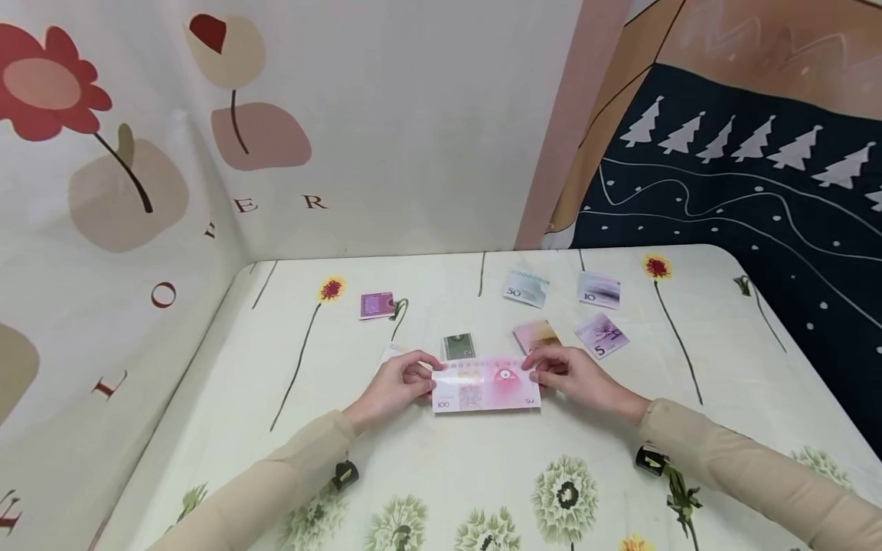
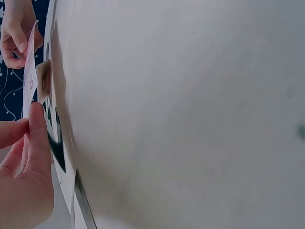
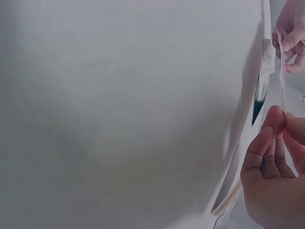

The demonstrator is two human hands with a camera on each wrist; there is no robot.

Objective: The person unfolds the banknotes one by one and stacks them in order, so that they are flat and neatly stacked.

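- Flower-printed tablecloth is spreading beneath us.
- Mid-cloth, we are holding the pink 100 note: left hand pinching from nine o'clock, right hand from three, probably keeping it unfolded.
- Toward one o'clock, the 50 note is lying apart, seemingly leaving room.

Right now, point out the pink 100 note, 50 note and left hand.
Pink 100 note [image 1: 485, 387], head view, mid-face.
50 note [image 1: 527, 289], head view, mid-face.
Left hand [image 1: 394, 383], head view, back of hand.
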